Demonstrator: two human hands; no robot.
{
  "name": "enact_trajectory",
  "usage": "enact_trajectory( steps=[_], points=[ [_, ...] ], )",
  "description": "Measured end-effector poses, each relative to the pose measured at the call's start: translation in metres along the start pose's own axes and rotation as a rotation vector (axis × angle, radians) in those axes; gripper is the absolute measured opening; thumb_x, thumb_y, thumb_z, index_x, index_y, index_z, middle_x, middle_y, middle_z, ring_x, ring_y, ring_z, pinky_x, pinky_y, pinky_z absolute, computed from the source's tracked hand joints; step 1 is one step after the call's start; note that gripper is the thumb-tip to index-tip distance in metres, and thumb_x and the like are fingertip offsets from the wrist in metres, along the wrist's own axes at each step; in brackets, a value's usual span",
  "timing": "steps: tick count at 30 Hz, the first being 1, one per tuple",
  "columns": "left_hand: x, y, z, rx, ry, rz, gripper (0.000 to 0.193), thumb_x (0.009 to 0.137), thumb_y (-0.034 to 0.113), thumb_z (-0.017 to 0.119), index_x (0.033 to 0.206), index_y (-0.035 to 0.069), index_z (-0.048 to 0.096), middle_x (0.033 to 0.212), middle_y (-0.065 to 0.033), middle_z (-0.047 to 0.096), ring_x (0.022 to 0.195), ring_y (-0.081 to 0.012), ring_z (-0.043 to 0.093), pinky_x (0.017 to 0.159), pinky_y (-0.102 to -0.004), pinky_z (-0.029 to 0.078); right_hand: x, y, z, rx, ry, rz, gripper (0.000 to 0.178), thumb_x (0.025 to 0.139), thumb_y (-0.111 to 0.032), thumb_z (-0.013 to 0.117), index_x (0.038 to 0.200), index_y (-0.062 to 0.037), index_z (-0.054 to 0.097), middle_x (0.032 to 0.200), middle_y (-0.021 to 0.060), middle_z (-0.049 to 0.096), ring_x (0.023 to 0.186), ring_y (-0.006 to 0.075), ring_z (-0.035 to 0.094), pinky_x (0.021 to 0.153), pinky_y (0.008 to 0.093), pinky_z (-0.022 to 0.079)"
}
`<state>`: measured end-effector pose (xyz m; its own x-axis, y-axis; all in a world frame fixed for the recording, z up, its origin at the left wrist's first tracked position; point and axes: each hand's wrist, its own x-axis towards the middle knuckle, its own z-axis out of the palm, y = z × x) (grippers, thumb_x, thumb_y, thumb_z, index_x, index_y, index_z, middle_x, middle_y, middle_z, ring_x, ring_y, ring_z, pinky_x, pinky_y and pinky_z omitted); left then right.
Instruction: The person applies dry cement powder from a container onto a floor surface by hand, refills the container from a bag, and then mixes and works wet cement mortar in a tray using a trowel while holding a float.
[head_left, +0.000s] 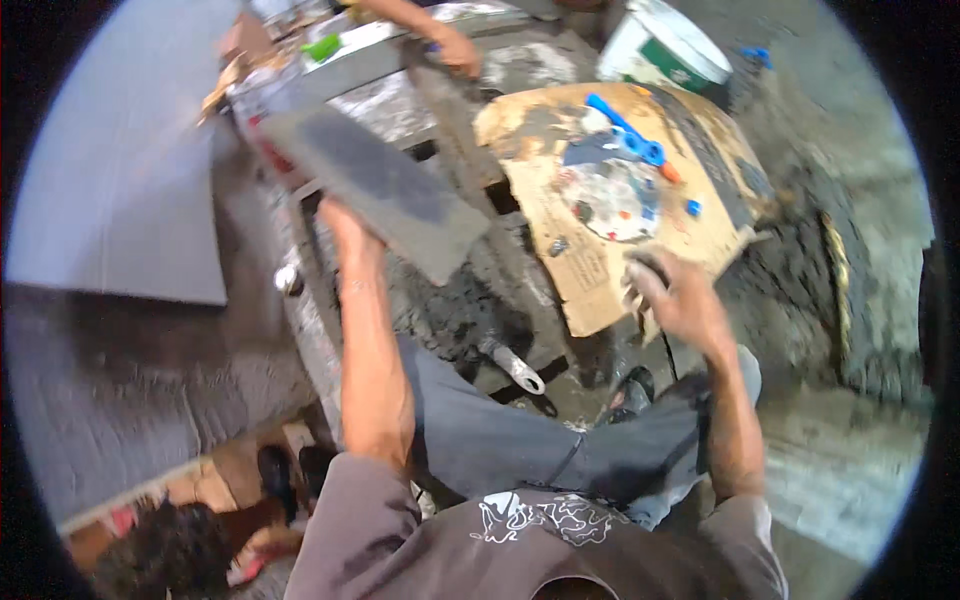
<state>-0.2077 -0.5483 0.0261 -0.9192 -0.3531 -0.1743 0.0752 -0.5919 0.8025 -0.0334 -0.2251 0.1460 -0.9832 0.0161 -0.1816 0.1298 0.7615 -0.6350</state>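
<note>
My left hand (350, 228) is closed at the lower edge of a flat, grey rectangular board (380, 185) with a darker middle. The board is tilted, and most of my fingers are hidden behind it. My right hand (675, 300) is over the near edge of a cardboard sheet (590, 285), its fingers curled and somewhat blurred. Something small and grey may be between them, but I cannot make it out. Dark wet mortar (430, 310) lies below the board, and a tool with a pale handle (515, 368) with a hole in its end sticks out of it.
On the cardboard sit a mortar-spattered round lid-like piece (625, 200), a blue tool (620, 125) and a blue cap (693, 208). A white-and-green bucket (665, 50) stands behind. Another person's hand (457, 50) is at the far side; a second person (170, 550) is lower left.
</note>
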Motion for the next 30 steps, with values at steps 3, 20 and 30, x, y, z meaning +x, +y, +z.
enact_trajectory(
  steps=[3, 20, 30],
  points=[
    [0.001, -0.013, -0.010, 0.081, -0.043, -0.051, 0.034, 0.098, 0.027, 0.043, 0.110, -0.001, 0.056, 0.102, -0.0118, 0.062, 0.089, -0.0247, 0.061, 0.076, -0.0375, 0.053, -0.005, -0.002, 0.072, 0.411, -0.267, 0.126, 0.032, 0.096, -0.019, 0.049, 0.119, 0.0019, 0.051, 0.088, 0.0142, 0.067, 0.072, 0.0183, 0.066, 0.062, 0.0317, 0.053],
    [-0.099, 0.004, 0.018, 0.251, 0.141, -0.100, 0.044, 0.099, 0.040, 0.043, 0.111, -0.002, 0.054, 0.091, -0.0080, 0.061, 0.075, -0.0175, 0.060, 0.065, -0.0345, 0.051, 0.007, 0.041, 0.164, 1.765, -0.822, 0.399, 0.025, 0.096, -0.030, 0.046, 0.109, -0.0089, 0.049, 0.101, 0.0116, 0.062, 0.080, 0.0204, 0.057, 0.066, 0.0364, 0.048],
    [-0.071, -0.036, -0.010, 0.271, 0.013, -0.222, 0.046, 0.098, 0.038, 0.047, 0.126, 0.001, 0.050, 0.112, -0.0097, 0.060, 0.094, -0.0225, 0.061, 0.080, -0.0391, 0.050, 0.015, 0.057, 0.170, 1.746, -0.789, 0.455, 0.020, 0.097, -0.029, 0.047, 0.106, -0.0115, 0.048, 0.103, 0.0129, 0.062, 0.083, 0.0203, 0.060, 0.066, 0.0332, 0.050]
  ],
)
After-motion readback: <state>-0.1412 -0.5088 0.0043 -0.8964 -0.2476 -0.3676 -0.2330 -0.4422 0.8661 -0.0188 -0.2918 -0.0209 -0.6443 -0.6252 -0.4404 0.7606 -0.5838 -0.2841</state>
